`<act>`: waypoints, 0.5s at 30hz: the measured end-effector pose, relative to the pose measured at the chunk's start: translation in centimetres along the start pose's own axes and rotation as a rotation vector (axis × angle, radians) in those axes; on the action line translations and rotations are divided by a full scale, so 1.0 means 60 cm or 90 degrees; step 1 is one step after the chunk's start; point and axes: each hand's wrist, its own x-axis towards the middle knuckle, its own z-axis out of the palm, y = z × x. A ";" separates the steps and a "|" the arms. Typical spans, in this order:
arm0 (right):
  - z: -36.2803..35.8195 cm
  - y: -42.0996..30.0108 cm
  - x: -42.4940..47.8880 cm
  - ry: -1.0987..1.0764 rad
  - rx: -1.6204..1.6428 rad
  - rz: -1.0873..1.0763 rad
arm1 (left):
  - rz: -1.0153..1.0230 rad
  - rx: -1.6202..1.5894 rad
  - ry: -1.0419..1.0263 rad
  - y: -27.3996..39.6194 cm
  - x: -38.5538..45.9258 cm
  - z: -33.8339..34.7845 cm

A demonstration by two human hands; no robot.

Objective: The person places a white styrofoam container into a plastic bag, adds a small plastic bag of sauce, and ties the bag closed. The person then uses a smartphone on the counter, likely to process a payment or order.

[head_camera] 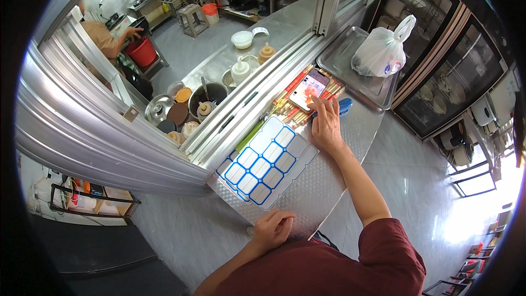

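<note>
A smartphone [309, 87] with a lit screen lies face up on a layer of red and gold paper-wrapped packets [333, 90]. My right hand [327, 125] reaches over it, a fingertip at the lower part of the screen, gripping nothing. Partly behind that hand is a blue stapler-like tool [345, 107]. My left hand [272, 228] rests at the near edge of the metal-topped counter [316, 189], its fingers curled with nothing visible in them. Sheets of blue-bordered blank labels [260, 166] lie overlapping between my hands and the window track. A green strip [249, 136] shows beside them.
A knotted white plastic bag [380, 55] stands on a metal tray [339, 55] at the right. Past the sliding-window track [263, 94] are squeeze bottles [240, 70], pots and lids. A person [100, 39] handles a pan above a red bucket [143, 52]. Glass-door cabinets [452, 70] line the right.
</note>
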 end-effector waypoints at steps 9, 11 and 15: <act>-0.010 -0.011 0.010 -0.011 0.010 0.029 | -0.043 -0.019 -0.013 0.003 -0.003 -0.001; -0.012 -0.015 0.014 0.017 0.019 0.034 | -0.046 -0.018 -0.011 0.004 -0.003 -0.001; -0.011 -0.005 0.017 0.030 0.019 0.029 | -0.034 -0.006 -0.007 0.001 -0.002 0.000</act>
